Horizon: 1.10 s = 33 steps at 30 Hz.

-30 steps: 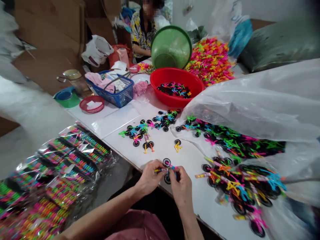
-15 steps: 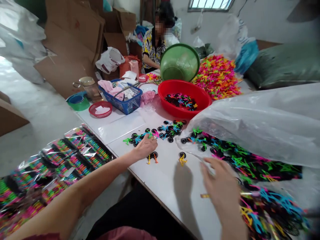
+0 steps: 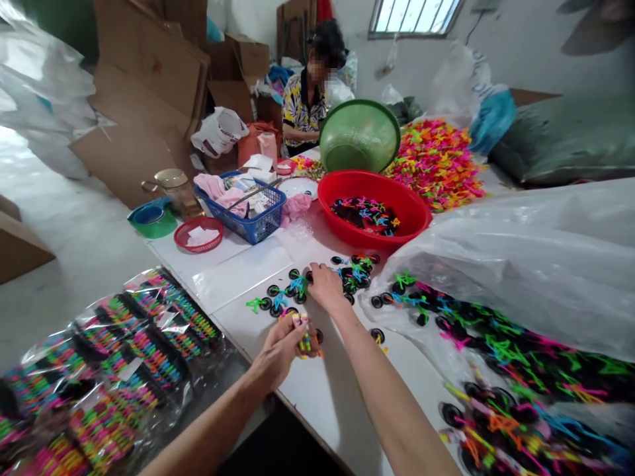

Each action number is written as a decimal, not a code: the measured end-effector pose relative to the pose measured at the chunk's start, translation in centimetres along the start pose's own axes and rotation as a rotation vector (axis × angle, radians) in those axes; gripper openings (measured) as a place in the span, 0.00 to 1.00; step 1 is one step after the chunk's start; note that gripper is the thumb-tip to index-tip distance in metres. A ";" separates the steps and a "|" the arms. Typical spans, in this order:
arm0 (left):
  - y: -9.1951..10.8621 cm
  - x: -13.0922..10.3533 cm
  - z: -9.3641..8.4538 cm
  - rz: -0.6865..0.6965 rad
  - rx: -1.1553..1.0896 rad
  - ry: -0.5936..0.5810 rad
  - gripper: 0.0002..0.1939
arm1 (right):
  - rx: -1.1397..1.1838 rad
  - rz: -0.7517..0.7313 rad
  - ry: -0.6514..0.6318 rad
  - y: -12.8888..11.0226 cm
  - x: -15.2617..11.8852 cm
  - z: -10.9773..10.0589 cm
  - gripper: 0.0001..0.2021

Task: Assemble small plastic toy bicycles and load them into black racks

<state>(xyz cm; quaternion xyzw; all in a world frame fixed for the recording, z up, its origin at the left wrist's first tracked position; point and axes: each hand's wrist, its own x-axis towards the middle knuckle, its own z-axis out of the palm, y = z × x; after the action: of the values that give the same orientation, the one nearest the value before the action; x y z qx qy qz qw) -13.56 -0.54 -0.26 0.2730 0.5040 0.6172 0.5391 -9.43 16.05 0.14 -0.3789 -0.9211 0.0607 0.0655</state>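
Right hand (image 3: 326, 288): shifted from beside the plastic sheet (image 3: 520, 221) to the wheeled pieces (image 3: 353, 276); fingertips at a black wheel, grip not confirmable.
Left hand (image 3: 278, 349): drawn back from those pieces; fingers now clamped on printed sticks (image 3: 301, 329), held upright.
Wheeled pieces: loose on the counter (image 3: 317, 391), beyond the left hand and on the near side of the red tub (image 3: 367, 239).
Yellow piece (image 3: 379, 336): lies apart, just right of the right forearm.
Wheel hazard: frames and wheels overlap; lifting one could probably drag neighbours along.
Stick hazard: slim, smooth-looking; a loosened pinch could drop them.
Forearm hazard: a low rightward sweep could knock the yellow piece.
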 end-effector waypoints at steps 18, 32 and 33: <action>-2.5 -2.3 2.3 -0.151 -0.077 0.065 0.18 | 0.002 -0.014 -0.111 -0.1 -3.3 -0.9 0.12; -2.6 0.4 5.1 0.040 -0.105 0.057 0.12 | 1.267 0.451 0.269 2.7 -16.7 -3.4 0.13; -3.0 0.3 5.2 0.017 -0.098 0.030 0.12 | 1.299 0.481 0.260 2.7 -17.8 -3.1 0.13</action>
<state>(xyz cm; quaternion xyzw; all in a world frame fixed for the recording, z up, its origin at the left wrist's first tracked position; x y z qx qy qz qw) -7.89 1.22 -1.32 0.2409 0.4788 0.6498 0.5389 5.54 5.59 1.44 -0.4604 -0.5739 0.5655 0.3727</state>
